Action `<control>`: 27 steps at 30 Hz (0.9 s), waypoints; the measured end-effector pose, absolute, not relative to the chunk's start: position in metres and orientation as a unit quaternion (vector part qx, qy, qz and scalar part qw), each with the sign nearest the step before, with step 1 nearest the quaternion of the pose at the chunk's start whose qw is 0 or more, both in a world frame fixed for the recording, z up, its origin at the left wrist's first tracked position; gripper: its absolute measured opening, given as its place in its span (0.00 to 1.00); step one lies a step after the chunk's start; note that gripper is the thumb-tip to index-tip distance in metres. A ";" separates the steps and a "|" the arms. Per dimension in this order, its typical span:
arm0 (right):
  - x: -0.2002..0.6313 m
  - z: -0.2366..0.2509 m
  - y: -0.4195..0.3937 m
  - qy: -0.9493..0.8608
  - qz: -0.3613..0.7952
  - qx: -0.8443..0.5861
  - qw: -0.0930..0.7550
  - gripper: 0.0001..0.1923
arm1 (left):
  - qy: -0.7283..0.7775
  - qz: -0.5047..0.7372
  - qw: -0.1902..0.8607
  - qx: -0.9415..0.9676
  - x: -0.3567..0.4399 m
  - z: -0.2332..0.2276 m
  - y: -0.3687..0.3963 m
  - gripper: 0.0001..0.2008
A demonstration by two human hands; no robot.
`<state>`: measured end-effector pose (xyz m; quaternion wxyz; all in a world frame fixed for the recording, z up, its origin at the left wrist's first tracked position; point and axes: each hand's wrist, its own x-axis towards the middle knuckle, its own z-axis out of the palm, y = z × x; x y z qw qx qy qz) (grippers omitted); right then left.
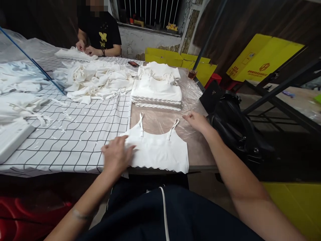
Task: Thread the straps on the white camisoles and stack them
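Left hand (pixel 115 156) flat, fingers spread, pressing white camisole (pixel 160 150) at its left edge, right hand (pixel 197 121) open, empty, resting on plastic-covered table (pixel 155 122) beside right strap.

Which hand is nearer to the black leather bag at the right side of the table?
The right hand: it rests on the table just left of the black leather bag. The left hand presses the white strappy top, farther away.

At twelve o'clock we see a barred window (pixel 150 11) above a rough whitewashed ledge wall (pixel 147 42). Dark wood-panelled walls (pixel 250 20) run toward two o'clock, where flat yellow cardboard boxes (pixel 263 57) lean. At three o'clock stands a black metal frame (pixel 281 90); the light is dim.
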<state>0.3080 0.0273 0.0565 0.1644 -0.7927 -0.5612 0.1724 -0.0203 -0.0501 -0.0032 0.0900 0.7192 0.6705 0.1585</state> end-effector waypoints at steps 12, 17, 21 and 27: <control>0.278 0.015 -0.100 -0.481 0.400 -0.687 0.371 0.18 | 0.699 0.251 0.278 0.609 -0.047 0.006 -0.054 0.13; 0.301 0.056 -0.060 -0.308 0.572 -0.553 0.522 0.24 | 0.559 0.410 0.609 0.385 -0.057 0.053 -0.020 0.17; 0.305 0.106 0.026 -0.321 0.520 -0.530 0.588 0.17 | 0.522 0.453 0.621 0.369 -0.047 0.123 0.055 0.09; 0.316 0.196 0.165 -0.375 0.389 -0.543 0.643 0.13 | 0.452 0.514 0.503 0.528 -0.019 0.218 0.184 0.08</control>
